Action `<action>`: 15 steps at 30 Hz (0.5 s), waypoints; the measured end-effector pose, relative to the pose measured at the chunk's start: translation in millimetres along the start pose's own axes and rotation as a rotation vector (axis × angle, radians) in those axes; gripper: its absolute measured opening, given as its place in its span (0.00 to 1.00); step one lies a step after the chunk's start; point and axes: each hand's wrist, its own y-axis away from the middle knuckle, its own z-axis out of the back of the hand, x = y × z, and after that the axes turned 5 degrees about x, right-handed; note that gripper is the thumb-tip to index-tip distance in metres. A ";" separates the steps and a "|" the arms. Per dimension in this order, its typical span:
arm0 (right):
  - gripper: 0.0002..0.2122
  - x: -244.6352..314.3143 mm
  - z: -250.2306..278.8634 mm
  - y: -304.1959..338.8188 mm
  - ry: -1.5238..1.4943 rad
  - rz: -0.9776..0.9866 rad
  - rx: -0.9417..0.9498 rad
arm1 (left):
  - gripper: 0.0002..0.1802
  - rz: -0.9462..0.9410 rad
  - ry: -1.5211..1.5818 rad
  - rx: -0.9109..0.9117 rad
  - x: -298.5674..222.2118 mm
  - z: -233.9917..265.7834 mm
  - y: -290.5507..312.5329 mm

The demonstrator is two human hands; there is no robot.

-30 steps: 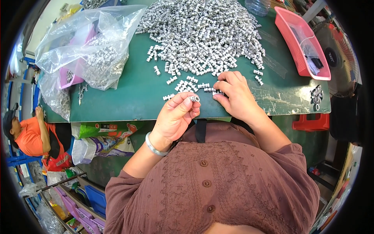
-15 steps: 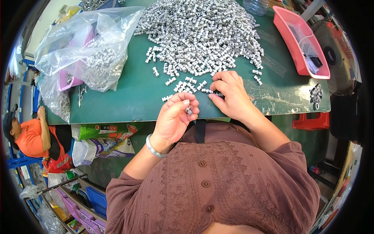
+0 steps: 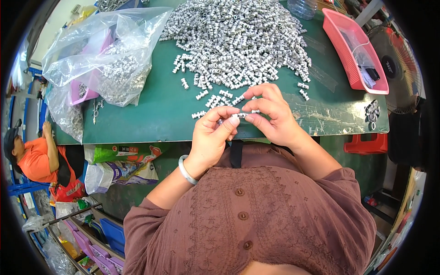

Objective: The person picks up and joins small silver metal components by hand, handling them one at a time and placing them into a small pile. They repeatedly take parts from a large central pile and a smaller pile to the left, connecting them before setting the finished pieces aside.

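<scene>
Just above the near edge of the green table (image 3: 169, 114), my left hand (image 3: 208, 137) and my right hand (image 3: 272, 119) meet fingertip to fingertip. Both pinch one small silvery metal fitting (image 3: 240, 115) with ridged ends. Another bit of metal shows within the curled fingers of my left hand, mostly hidden. A few loose fittings (image 3: 215, 101) lie just beyond my hands, some partly covered by my right fingers. Farther off is a large heap of the same fittings (image 3: 238, 41).
A clear plastic bag (image 3: 123, 68) of small metal parts lies at the left around a purple tray. At the right stand a pink basket (image 3: 355, 59), a pile of dark rings (image 3: 372, 112) and a fan (image 3: 394, 66). A person in orange (image 3: 39, 158) sits at the far left.
My right hand has come back from the loose fittings to my left hand. My left hand has shifted right and turned, and both now hold one fitting between their fingertips.
</scene>
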 end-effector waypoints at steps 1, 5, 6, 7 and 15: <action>0.08 0.4 1.0 0.3 0.014 -0.003 -0.002 | 0.10 -0.001 -0.001 -0.001 -0.1 1.0 0.0; 0.09 -3.4 9.3 3.7 0.261 -0.009 0.054 | 0.08 0.079 0.364 0.051 0.7 7.8 -0.2; 0.08 -5.7 10.9 5.1 0.332 -0.021 0.096 | 0.08 0.117 0.478 0.082 -0.2 9.1 -1.0; 0.08 -7.2 12.3 6.2 0.404 -0.034 0.138 | 0.08 0.156 0.593 0.115 -0.8 10.0 -2.0; 0.05 -10.0 8.9 7.6 0.356 -0.042 0.148 | 0.07 0.254 0.814 0.176 2.0 14.8 -4.9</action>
